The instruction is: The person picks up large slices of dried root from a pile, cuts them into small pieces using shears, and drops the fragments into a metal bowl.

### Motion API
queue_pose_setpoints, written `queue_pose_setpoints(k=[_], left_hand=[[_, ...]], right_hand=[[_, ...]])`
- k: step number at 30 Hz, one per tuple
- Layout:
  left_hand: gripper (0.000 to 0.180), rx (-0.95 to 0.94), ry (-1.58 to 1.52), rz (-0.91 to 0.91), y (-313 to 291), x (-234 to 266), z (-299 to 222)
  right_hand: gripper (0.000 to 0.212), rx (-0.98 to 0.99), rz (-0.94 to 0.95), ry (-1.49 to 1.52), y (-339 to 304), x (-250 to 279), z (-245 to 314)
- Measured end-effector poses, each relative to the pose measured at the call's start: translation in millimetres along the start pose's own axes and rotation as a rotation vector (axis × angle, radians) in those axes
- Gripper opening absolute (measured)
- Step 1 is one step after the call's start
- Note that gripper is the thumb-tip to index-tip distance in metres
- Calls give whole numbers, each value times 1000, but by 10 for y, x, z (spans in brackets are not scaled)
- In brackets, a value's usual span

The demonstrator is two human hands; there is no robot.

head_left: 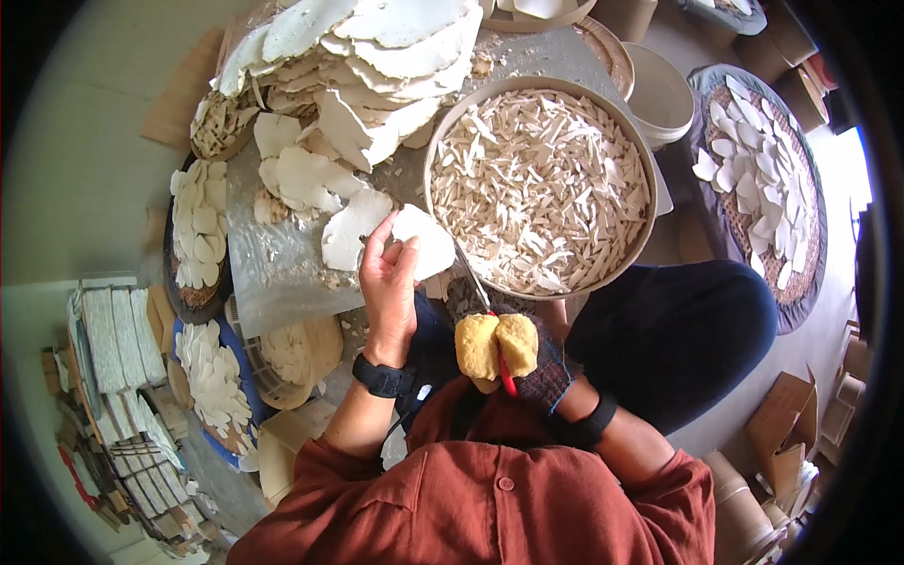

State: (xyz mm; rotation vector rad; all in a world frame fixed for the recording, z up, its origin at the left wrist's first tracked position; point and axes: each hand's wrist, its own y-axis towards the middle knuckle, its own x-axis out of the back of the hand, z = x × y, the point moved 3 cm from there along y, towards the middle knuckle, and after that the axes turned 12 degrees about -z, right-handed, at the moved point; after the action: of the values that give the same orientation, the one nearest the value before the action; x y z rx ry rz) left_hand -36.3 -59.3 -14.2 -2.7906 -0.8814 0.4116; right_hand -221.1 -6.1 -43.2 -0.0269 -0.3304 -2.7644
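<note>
My left hand [388, 287] pinches a thin, flat white piece [426, 242] with rounded edges between thumb and fingers. Another pale, irregular sheet [348, 230] lies just beyond those fingers. My right hand [548, 375], in a dark knitted glove, is closed around red-handled scissors [508, 379]. Yellow foam pads [477, 345] cover part of the handles and hide some of the grip. The scissor blades point up and left, close to the right edge of the white piece; whether they touch it I cannot tell. Just beyond the scissors stands a round tray [650, 193] full of narrow white slivers.
A tall stack of large whitish sheets [386, 71] rises at the far left of the work surface. Round trays of flat pieces [200, 226] stand at the left, another [753, 179] at the far right. A white bucket [659, 94] sits behind the sliver tray. My bent right knee [687, 330] is close by.
</note>
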Motion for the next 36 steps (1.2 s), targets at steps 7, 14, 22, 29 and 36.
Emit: queue_pose_setpoints(k=[7,14,22,29,36], left_hand=[[44,-16,98,158,-62,-85,19],[45,113,131,193,-27,-75,8],[43,54,54,140,-59,-81,-80],[45,40,320,378,-177,-124,-35],[36,27,316,396,-66,-59,-48]], right_hand=[[47,-276,-130,1123,61,-50,-182],[63,-496,-92,316,32,29,-86],[64,-384,-40,256,28,-2,-27],[58,-861,-472,1200,-263,-102,-1141],[43,-480,-45,300,-116,49,-240]])
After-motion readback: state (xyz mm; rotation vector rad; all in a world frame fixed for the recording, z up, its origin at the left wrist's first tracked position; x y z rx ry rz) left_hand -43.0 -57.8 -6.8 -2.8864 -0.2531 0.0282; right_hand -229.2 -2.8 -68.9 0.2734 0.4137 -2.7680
